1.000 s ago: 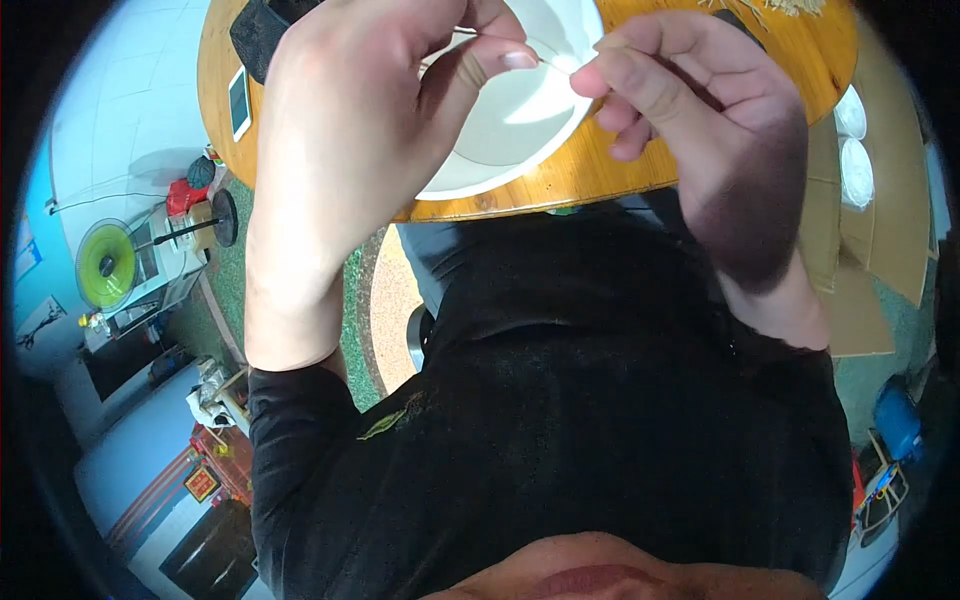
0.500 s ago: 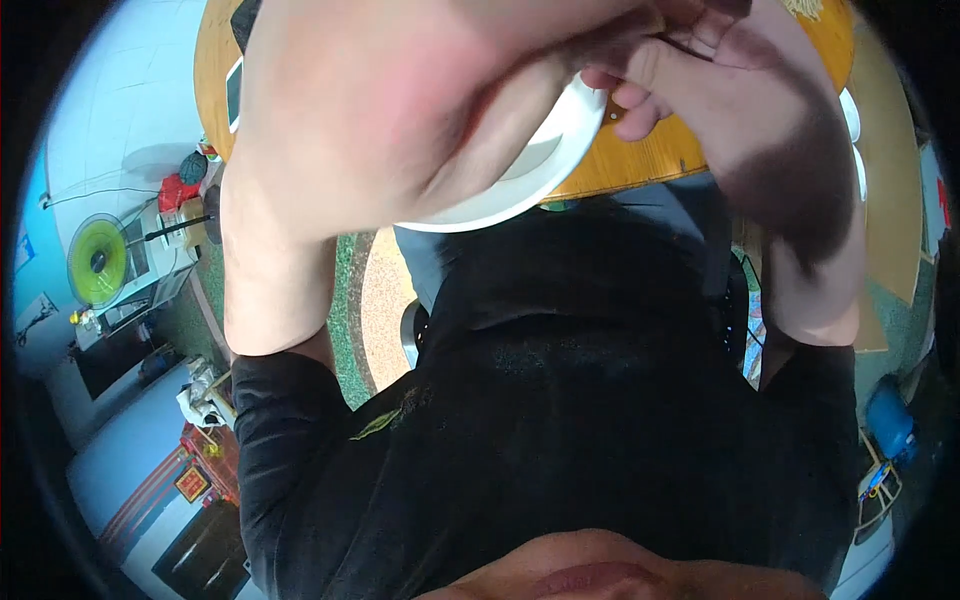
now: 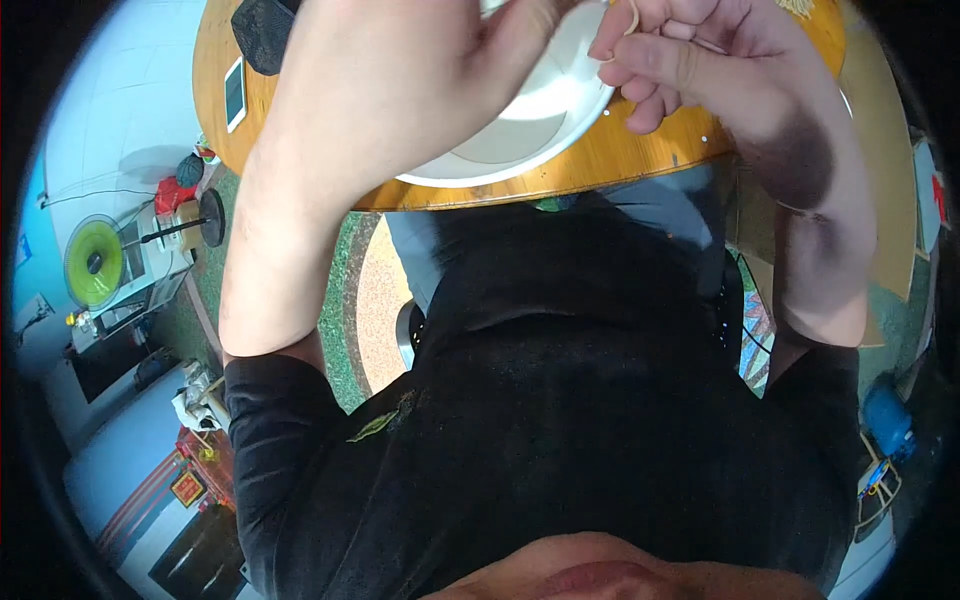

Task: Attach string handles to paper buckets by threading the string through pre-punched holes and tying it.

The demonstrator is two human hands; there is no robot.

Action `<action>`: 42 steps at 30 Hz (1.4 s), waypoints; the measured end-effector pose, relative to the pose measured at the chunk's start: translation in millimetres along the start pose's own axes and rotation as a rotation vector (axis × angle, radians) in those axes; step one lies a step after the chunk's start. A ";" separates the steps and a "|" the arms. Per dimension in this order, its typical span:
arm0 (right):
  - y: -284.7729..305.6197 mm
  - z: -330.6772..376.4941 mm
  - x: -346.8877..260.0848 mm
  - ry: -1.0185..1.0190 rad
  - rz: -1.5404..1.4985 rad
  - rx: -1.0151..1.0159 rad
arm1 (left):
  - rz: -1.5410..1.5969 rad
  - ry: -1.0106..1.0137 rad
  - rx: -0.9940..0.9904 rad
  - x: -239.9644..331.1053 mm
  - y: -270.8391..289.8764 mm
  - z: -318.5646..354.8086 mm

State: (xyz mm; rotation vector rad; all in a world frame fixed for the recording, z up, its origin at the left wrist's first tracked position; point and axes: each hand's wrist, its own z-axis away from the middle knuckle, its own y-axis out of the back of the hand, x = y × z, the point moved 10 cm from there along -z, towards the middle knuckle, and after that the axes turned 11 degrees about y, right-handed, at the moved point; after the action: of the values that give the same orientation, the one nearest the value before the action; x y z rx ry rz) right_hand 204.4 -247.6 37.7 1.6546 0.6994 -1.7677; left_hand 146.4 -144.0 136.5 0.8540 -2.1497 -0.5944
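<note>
One thin strand (image 3: 633,16) is pinched in the right hand (image 3: 705,65) by the white bowl (image 3: 500,174). The left hand (image 3: 400,90) is over the bowl; I can't tell what it holds.

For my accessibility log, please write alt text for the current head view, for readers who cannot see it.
A person's right hand pinches a thin pale strand near the rim of a white bowl; the left hand, its grip out of sight, blocks part of the bowl. The bowl sits on a wooden table, with a phone lying off to the left.
</note>
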 end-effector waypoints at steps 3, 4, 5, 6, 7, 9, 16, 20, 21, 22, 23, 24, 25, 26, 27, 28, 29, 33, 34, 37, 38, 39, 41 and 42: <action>11.1 5.7 5.5 -0.038 -0.090 0.084 | 0.176 0.594 -0.138 -21.5 -6.7 9.8; 9.9 5.4 5.9 -0.036 -0.089 0.078 | 0.288 0.298 -0.224 -3.0 -16.9 -9.8; 11.0 5.1 7.2 -0.032 -0.097 0.083 | 0.162 0.536 -0.384 -17.9 -28.9 2.8; 12.4 4.8 8.6 -0.028 -0.104 0.090 | 0.032 0.772 -0.542 -28.3 -36.5 19.9; 12.4 4.2 11.0 -0.030 -0.104 0.086 | 0.064 0.813 -0.613 -30.3 -46.5 20.9; 8.2 3.7 9.3 -0.020 -0.144 0.083 | 0.433 0.538 -0.558 -36.4 -54.0 22.8; 20.0 4.9 12.4 0.054 -0.175 0.105 | 0.338 0.786 -0.589 -38.6 -56.2 23.7; 23.2 8.4 10.7 0.056 -0.192 0.164 | 0.048 0.604 -0.600 -29.3 -51.5 15.7; 24.0 9.6 10.3 0.056 -0.196 0.178 | 0.049 0.605 -0.599 -37.1 -55.5 20.4; 22.5 10.5 9.3 0.057 -0.199 0.174 | 0.213 0.286 -0.454 -11.8 -48.2 7.5; 22.2 11.7 7.2 0.069 -0.194 0.178 | 0.367 -0.034 -0.302 15.2 -28.9 6.1; 21.8 12.1 5.4 0.081 -0.190 0.181 | 0.362 -0.030 -0.301 15.0 -24.1 12.1; 24.5 12.9 8.9 0.075 -0.188 0.191 | 0.293 0.282 -0.421 3.8 -36.8 5.6; 25.5 13.4 7.5 0.110 -0.165 0.193 | 0.206 0.594 -0.532 -14.3 -45.8 13.2; 26.1 13.9 6.3 0.144 -0.142 0.194 | 0.206 0.592 -0.534 -14.9 -46.9 12.4; 25.9 14.1 4.4 0.179 -0.120 0.193 | 0.203 0.614 -0.543 -17.6 -47.9 12.8; 25.6 14.2 2.0 0.213 -0.097 0.191 | 0.200 0.635 -0.552 -20.6 -48.8 13.3; 27.0 13.1 -0.5 0.209 0.036 0.262 | 0.188 0.655 -0.569 -28.1 -50.9 14.1; 27.5 13.2 0.2 0.208 0.036 0.262 | 0.210 0.719 -0.581 -33.6 -53.1 17.4; 37.3 8.5 13.0 0.215 -0.083 0.218 | 0.245 0.793 -0.601 -38.2 -56.9 21.0; 44.1 4.1 9.2 0.407 0.082 0.083 | 0.265 0.799 -0.614 -37.4 -60.8 19.4; 36.2 3.5 2.3 0.587 0.246 -0.067 | 0.273 0.802 -0.618 -40.0 -61.2 19.2; 16.2 5.9 -7.4 0.505 0.370 0.006 | 0.291 0.788 -0.619 -39.2 -59.8 23.0; 13.6 6.0 -7.2 0.421 0.496 0.082 | 0.285 0.802 -0.612 -41.3 -57.5 25.8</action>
State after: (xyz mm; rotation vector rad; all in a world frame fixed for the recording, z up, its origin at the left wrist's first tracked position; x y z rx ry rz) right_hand 210.7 -260.6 45.7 2.0670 0.3447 -1.1256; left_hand 169.8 -149.0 65.0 0.3369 -1.2190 -0.5811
